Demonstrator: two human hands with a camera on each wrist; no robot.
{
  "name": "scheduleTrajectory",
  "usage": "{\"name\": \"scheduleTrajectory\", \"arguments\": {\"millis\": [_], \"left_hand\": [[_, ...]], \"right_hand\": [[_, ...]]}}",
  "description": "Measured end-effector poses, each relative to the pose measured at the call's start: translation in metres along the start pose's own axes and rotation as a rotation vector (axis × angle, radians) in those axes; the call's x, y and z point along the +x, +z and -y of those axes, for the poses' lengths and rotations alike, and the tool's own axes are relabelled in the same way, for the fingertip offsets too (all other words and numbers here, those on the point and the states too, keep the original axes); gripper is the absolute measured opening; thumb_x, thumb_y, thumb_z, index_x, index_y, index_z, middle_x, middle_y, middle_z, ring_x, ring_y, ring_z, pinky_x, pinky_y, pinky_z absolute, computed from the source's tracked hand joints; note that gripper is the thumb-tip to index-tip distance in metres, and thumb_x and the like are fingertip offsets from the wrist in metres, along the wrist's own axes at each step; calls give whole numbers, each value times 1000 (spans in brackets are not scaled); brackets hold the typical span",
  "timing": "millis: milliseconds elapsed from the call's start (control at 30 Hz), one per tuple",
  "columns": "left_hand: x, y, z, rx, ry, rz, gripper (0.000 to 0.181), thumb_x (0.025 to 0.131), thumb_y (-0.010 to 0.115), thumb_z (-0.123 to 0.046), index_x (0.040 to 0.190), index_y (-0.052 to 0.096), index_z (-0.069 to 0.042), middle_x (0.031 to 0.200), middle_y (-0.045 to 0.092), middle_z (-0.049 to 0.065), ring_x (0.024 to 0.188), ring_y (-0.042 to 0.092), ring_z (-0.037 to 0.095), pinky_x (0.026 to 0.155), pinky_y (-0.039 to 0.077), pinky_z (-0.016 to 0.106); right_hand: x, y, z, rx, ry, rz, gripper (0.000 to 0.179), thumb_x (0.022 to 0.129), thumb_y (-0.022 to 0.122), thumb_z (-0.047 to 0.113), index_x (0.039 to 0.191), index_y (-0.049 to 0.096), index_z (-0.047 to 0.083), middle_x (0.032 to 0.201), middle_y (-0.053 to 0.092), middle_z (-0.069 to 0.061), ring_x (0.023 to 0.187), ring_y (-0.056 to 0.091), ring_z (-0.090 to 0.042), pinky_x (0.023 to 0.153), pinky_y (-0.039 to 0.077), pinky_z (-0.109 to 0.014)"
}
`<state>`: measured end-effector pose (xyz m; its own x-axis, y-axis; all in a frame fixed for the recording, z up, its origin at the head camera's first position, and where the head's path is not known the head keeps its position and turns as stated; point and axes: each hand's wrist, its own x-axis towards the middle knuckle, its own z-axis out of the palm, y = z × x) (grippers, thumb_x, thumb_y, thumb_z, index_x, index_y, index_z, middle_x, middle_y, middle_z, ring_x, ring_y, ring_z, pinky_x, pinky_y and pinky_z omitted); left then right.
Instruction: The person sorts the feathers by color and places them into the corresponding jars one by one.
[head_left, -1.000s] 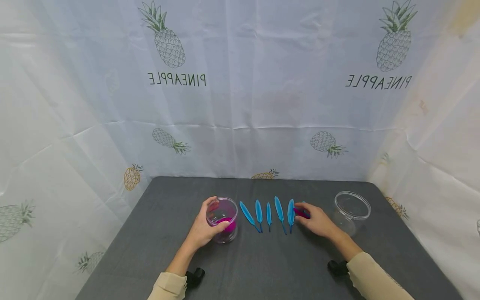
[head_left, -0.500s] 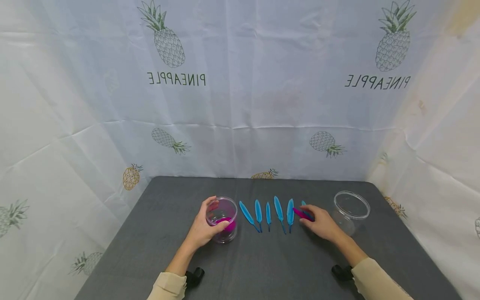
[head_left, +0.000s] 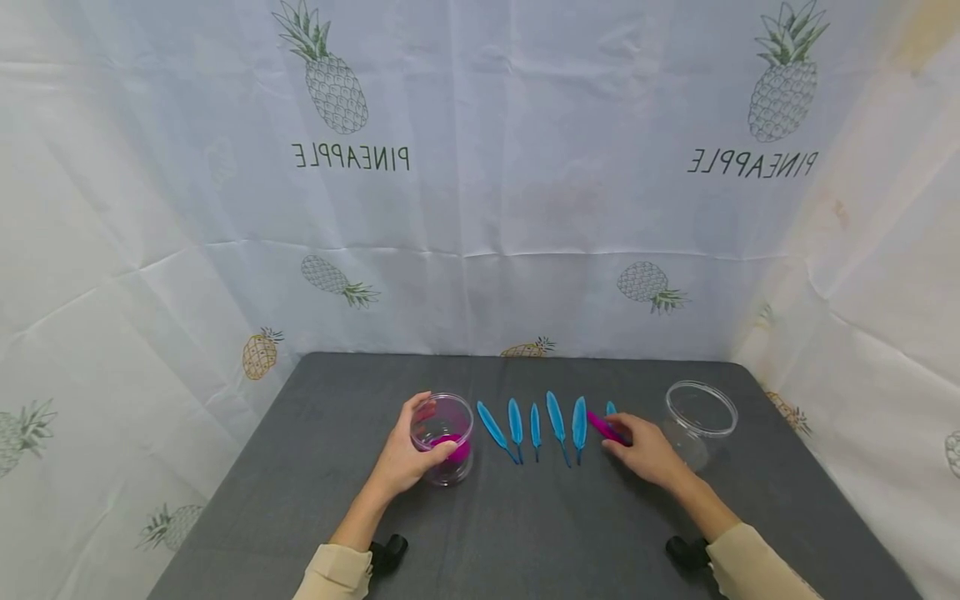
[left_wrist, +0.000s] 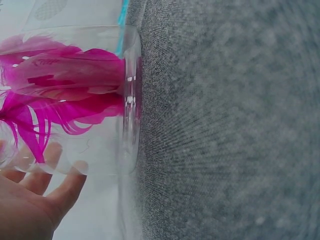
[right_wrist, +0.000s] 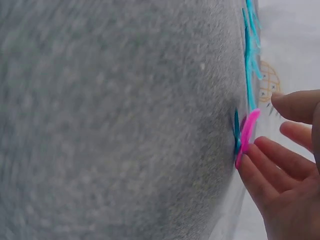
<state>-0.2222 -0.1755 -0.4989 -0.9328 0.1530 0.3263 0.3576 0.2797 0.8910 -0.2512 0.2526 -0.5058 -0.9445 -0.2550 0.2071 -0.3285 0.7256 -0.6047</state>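
My left hand [head_left: 408, 450] grips the side of a clear plastic jar [head_left: 442, 473], thumb toward me and fingers round the back. Magenta feathers [left_wrist: 75, 75] stand bunched inside it. On the table to its right, several blue feathers [head_left: 555, 417] lie in a row. My right hand [head_left: 648, 454] is at the right end of that row, beside a single magenta feather [head_left: 606, 427]. In the right wrist view its fingertips are at the feather's lower end, with the thumb held apart. Another blue feather [head_left: 611, 408] is mostly hidden behind this hand.
A second clear jar [head_left: 701, 417] stands at the right of the dark table [head_left: 480, 542], just beyond my right hand. Pale curtains [head_left: 480, 200] printed with pineapples hang behind the table and along both sides.
My right hand has drawn slightly to the right, and more of the magenta feather and of the blue feather behind it shows. The left hand and its jar have stayed in place.
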Motion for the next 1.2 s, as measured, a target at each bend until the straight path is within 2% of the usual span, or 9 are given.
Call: {"name": "scheduleTrajectory", "arguments": {"millis": [367, 667, 767, 900, 1067, 1200], "left_hand": [[0, -1, -1, 11, -7, 4, 87, 83, 84, -26, 153, 34, -16, 148, 49, 13, 138, 45, 36, 113, 37, 59], [-1, -1, -1, 11, -3, 2, 87, 83, 84, -26, 153, 34, -15, 148, 49, 13, 138, 45, 36, 113, 37, 59], [-1, -1, -2, 13, 1, 0, 86, 83, 84, -26, 153, 35, -15, 147, 49, 13, 138, 46, 36, 112, 38, 59], [0, -1, -2, 14, 1, -2, 86, 83, 84, -25, 152, 35, -15, 148, 49, 13, 138, 46, 35, 112, 38, 59], [0, -1, -1, 9, 3, -1, 86, 83, 84, -24, 153, 35, -15, 148, 49, 13, 138, 45, 36, 112, 37, 59], [0, 0, -1, 6, -4, -2, 87, 83, 84, -24, 153, 34, -14, 148, 49, 13, 139, 44, 36, 112, 37, 60]], "right_hand": [[0, 2, 15, 83, -26, 43, 39, 92, 75, 9, 126, 63, -4, 112, 70, -15, 103, 68, -31, 82, 59, -42], [3, 4, 19, 126, 7, 102, 40, 93, 74, 9, 130, 62, -2, 118, 69, -16, 105, 68, -31, 75, 60, -31], [6, 1, 19, 103, -35, 121, 39, 93, 73, 8, 129, 62, -3, 117, 68, -17, 104, 67, -32, 77, 60, -35], [13, -3, 21, 28, -122, 148, 38, 94, 73, 9, 128, 62, -5, 119, 68, -18, 106, 68, -34, 85, 59, -47], [20, -6, 22, 14, -153, 192, 39, 97, 69, 11, 132, 61, -4, 125, 67, -19, 114, 66, -38, 96, 53, -57], [23, -3, 21, 12, -176, 204, 40, 98, 67, 9, 134, 59, -4, 129, 65, -20, 117, 63, -41, 98, 50, -59]]}}
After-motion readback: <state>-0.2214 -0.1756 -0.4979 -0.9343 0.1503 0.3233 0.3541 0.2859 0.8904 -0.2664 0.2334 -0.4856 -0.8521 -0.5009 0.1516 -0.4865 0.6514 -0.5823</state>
